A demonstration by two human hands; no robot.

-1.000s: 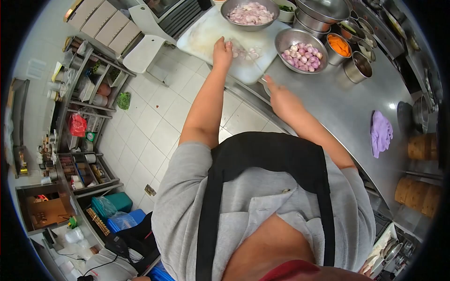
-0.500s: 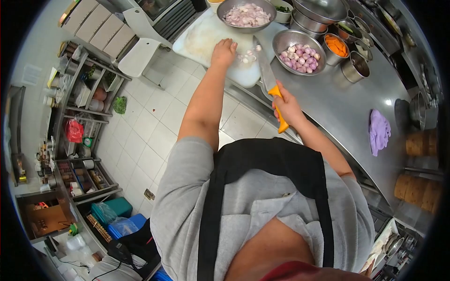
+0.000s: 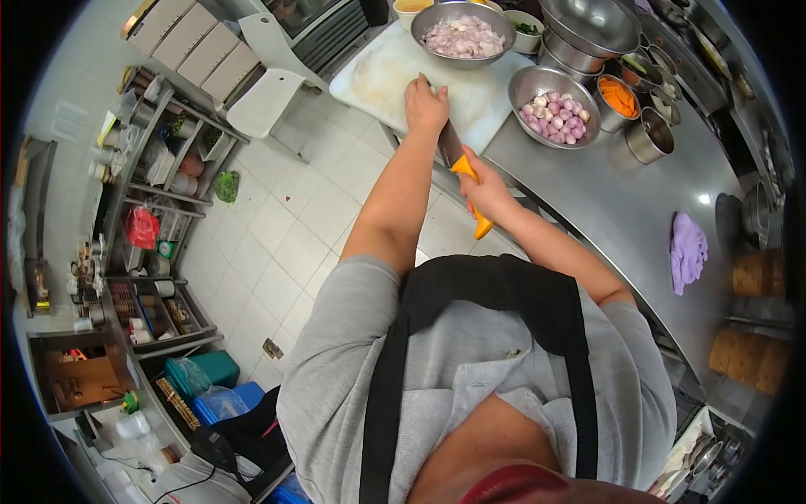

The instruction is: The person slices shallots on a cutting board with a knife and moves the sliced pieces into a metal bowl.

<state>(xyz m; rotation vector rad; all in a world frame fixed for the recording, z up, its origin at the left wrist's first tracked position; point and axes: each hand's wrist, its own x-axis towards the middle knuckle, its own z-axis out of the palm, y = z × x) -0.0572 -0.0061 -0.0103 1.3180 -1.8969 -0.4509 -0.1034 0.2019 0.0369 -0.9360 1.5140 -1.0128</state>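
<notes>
My right hand (image 3: 489, 193) grips the yellow handle of a broad-bladed knife (image 3: 451, 144). The blade points up and left, its front part hidden behind my left hand (image 3: 426, 107). That hand is low over the white cutting board (image 3: 378, 74), fingers together and curled down, and what lies under them is hidden. Behind the board's far edge a metal bowl holds chopped shallots (image 3: 463, 37). To the right, another metal bowl (image 3: 522, 86) contains whole peeled shallots (image 3: 556, 118).
Metal pots of carrot pieces (image 3: 618, 98) and other vegetables, plus an empty-looking pot (image 3: 649, 139), stand right on the steel counter (image 3: 588, 181). A purple glove (image 3: 688, 252) lies farther along. A white chair (image 3: 267, 101) and shelves (image 3: 159, 168) are at left.
The knife and my right hand have moved left, bringing the blade against or beneath my left hand. The small pieces seen on the board are out of sight. The whole view has shifted slightly.
</notes>
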